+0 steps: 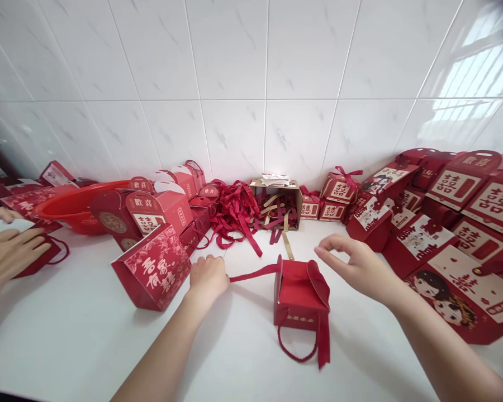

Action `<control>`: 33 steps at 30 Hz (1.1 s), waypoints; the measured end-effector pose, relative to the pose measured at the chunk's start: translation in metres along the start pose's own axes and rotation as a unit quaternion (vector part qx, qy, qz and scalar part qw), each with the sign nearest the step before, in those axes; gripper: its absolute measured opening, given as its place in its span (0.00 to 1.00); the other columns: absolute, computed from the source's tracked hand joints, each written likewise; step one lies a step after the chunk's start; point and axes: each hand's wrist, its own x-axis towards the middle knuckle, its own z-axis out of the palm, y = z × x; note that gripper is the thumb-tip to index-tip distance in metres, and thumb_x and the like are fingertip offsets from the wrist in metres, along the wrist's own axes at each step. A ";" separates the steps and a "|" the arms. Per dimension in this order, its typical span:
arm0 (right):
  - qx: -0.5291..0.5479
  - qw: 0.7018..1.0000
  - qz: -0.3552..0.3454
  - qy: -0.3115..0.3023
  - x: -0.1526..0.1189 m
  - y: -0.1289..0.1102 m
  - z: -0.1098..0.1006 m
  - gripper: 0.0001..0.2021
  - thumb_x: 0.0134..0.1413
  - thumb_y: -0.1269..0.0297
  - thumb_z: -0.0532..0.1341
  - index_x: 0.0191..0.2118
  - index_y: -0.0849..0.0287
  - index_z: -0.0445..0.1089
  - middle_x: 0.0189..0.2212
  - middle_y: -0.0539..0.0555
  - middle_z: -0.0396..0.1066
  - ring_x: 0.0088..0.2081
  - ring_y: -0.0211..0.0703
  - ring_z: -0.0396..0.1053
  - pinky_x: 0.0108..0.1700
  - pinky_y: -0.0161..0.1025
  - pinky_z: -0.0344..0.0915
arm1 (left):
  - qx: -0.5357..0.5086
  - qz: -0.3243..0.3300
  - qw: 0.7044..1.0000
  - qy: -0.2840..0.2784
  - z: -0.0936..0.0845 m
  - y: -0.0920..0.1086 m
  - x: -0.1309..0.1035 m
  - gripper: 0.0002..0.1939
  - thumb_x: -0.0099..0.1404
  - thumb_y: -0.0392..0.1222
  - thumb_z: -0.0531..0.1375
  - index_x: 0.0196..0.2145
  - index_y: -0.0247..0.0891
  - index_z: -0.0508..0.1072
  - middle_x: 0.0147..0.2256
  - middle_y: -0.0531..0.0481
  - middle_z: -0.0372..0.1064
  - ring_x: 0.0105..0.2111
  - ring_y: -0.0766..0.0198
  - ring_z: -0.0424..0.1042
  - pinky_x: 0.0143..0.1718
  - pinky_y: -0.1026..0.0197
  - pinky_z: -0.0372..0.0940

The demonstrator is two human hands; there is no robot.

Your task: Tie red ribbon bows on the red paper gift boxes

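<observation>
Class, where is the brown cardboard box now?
In the head view, the cardboard box is just right of centre by the wall, between piled red ribbons on its left and small red boxes on its right.

The left hand (209,274) holds a ribbon (255,274) reaching a red box (300,286), the right hand (358,267) poised nearby.

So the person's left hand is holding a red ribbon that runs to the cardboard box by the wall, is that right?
Not quite: the head view shows the red ribbon running to the small red gift box on the table, not to the cardboard box. The left hand does hold it.
</observation>
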 end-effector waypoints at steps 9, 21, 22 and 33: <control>0.203 0.960 0.124 -0.145 -0.030 0.036 0.028 0.20 0.56 0.43 0.56 0.34 0.58 0.63 0.32 0.52 0.68 0.32 0.41 0.64 0.34 0.39 0.61 | -0.327 0.103 0.926 -0.160 0.038 0.045 -0.025 0.15 0.63 0.54 0.54 0.32 0.39 0.61 0.30 0.54 0.62 0.32 0.64 0.64 0.37 0.62 0.60; 0.453 0.850 0.132 -0.237 -0.050 0.058 0.007 0.22 0.56 0.44 0.57 0.25 0.61 0.66 0.26 0.53 0.69 0.32 0.40 0.65 0.40 0.39 0.58 | -0.261 0.041 0.898 -0.351 0.008 0.057 -0.049 0.23 0.57 0.55 0.60 0.17 0.37 0.58 0.19 0.58 0.51 0.20 0.70 0.49 0.23 0.64 0.44; 0.447 0.853 0.136 -0.230 -0.050 0.057 0.004 0.21 0.55 0.46 0.59 0.27 0.61 0.67 0.28 0.54 0.70 0.34 0.41 0.66 0.42 0.39 0.59 | -0.266 0.045 0.898 -0.348 0.004 0.058 -0.050 0.22 0.56 0.54 0.61 0.17 0.37 0.59 0.19 0.58 0.52 0.20 0.70 0.50 0.23 0.64 0.45; 0.290 0.934 0.096 -0.187 -0.044 0.061 -0.010 0.25 0.48 0.42 0.63 0.21 0.58 0.56 0.17 0.42 0.48 0.21 0.31 0.42 0.23 0.34 0.39 | -0.338 0.000 0.869 -0.362 -0.011 0.061 -0.062 0.25 0.55 0.50 0.63 0.16 0.39 0.51 0.14 0.61 0.43 0.17 0.72 0.43 0.23 0.63 0.43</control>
